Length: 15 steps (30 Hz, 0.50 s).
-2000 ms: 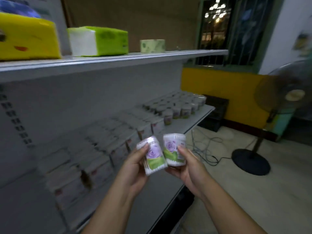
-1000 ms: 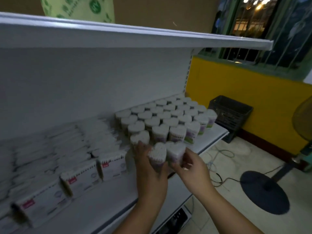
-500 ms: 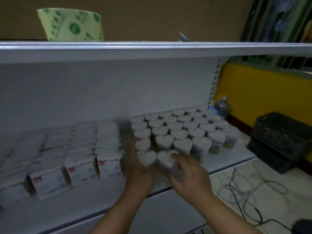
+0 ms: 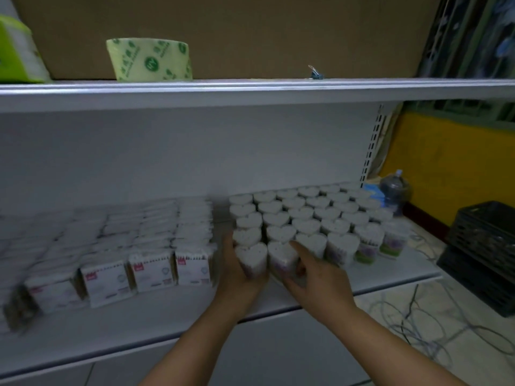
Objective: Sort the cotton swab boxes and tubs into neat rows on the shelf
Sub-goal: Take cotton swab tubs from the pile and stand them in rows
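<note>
Several heart-shaped cotton swab tubs (image 4: 306, 215) stand in rows on the right half of the white shelf (image 4: 139, 330). Flat white swab boxes (image 4: 150, 271) with red labels fill its left half in rows. My left hand (image 4: 237, 277) grips one heart-shaped tub (image 4: 250, 254) at the front of the leftmost tub row. My right hand (image 4: 317, 274) grips a second tub (image 4: 281, 256) right beside it. Both tubs stand upright on the shelf, touching each other and the tubs behind.
The upper shelf (image 4: 250, 90) overhangs, carrying a green tape roll (image 4: 149, 62), a green tissue pack (image 4: 16, 51) and a small clip (image 4: 315, 73). A water bottle (image 4: 394, 190) stands behind the shelf's right end, with a black crate (image 4: 485, 254) and loose cables (image 4: 418, 324) on the floor.
Two seconds ago both tubs were held up in the air in front of the shelf. My hands have since carried them to the shelf and set them at the front of the tub rows.
</note>
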### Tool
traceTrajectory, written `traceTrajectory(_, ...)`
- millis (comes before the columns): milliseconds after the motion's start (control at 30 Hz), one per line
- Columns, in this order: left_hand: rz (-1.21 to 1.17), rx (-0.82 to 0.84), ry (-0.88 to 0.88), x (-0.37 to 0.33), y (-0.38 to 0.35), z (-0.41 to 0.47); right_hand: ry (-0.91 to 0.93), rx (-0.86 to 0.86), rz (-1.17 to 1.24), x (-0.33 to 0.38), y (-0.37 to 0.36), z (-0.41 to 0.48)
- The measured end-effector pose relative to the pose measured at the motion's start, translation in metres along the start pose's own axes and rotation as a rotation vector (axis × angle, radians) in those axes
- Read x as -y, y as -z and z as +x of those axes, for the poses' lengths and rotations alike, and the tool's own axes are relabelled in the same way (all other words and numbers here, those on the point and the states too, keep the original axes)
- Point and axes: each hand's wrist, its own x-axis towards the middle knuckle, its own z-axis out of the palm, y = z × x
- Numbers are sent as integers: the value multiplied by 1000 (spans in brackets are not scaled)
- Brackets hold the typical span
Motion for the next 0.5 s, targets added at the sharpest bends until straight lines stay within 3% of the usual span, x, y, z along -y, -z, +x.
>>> traceTrajectory(133, -83, 24, 154, 7, 9, -4, 28, -100, -41, -6, 9, 5)
traceTrajectory(333, -68, 34, 53, -2, 7, -5, 57, -101, -57, -16, 25, 29)
traceTrajectory(500, -76, 91, 31, 3, 6, -6, 105, 229, 86, -12, 6, 87)
